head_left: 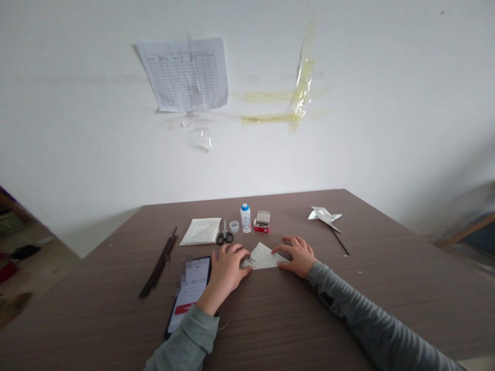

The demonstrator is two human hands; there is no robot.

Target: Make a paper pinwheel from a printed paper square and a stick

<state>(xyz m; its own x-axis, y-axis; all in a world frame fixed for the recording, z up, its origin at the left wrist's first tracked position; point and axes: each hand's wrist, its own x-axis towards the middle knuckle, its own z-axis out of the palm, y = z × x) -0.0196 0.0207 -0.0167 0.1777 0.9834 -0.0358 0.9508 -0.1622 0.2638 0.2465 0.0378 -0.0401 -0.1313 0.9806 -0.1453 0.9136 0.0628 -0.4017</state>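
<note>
A printed sheet of paper (pixel 264 257), folded into a triangle, lies on the table in front of me with its point facing away. My left hand (pixel 229 269) has its thumb and fingers around the left corner of the triangle. At the right corner, my right hand (pixel 297 256) pinches the paper between thumb and fingers. Just beyond the left hand are black-handled scissors (pixel 225 237). A phone (pixel 189 293) showing a running timer lies partly under my left forearm.
Across the brown table (pixel 270 319) stand a stack of paper squares (pixel 201 231), a small clear cup (pixel 234 225), a blue-capped white bottle (pixel 246 219) and an open red box (pixel 262 222) of small metal pieces. Dark sticks (pixel 159 265) lie left; a paper pinwheel (pixel 325 215) lies right.
</note>
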